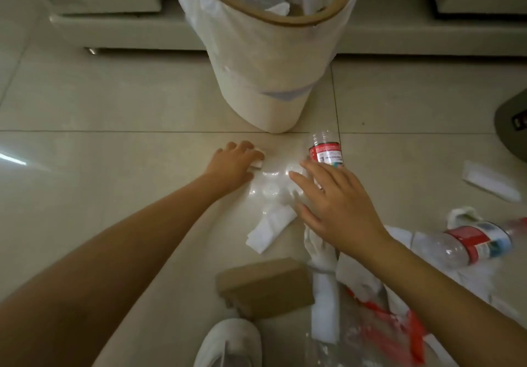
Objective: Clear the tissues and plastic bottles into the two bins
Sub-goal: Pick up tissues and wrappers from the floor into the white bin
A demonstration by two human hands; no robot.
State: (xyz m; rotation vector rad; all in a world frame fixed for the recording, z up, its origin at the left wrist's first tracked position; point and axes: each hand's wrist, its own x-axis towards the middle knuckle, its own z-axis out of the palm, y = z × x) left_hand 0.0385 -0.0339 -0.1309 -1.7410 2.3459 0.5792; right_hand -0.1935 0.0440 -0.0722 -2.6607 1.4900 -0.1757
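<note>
A white bin (265, 61) with a plastic liner stands on the tiled floor ahead; tissues and a clear plastic container lie inside it. My left hand (232, 164) rests on the floor in front of the bin, fingers closed on a small white tissue (258, 163). My right hand (339, 204) hovers with fingers spread above a clear plastic tray (273, 187). A red-labelled plastic bottle (325, 150) lies just beyond its fingertips. A folded tissue (269, 228) lies below the tray. A second red-labelled bottle (473, 242) lies at the right.
A brown cardboard box (265, 287) sits near my white shoe (231, 344). Crumpled tissues, clear plastic and red-printed wrapping (379, 309) are piled at the lower right. A white tissue strip (490, 181) and a dark object (513, 124) lie at the far right. Low furniture runs behind the bin.
</note>
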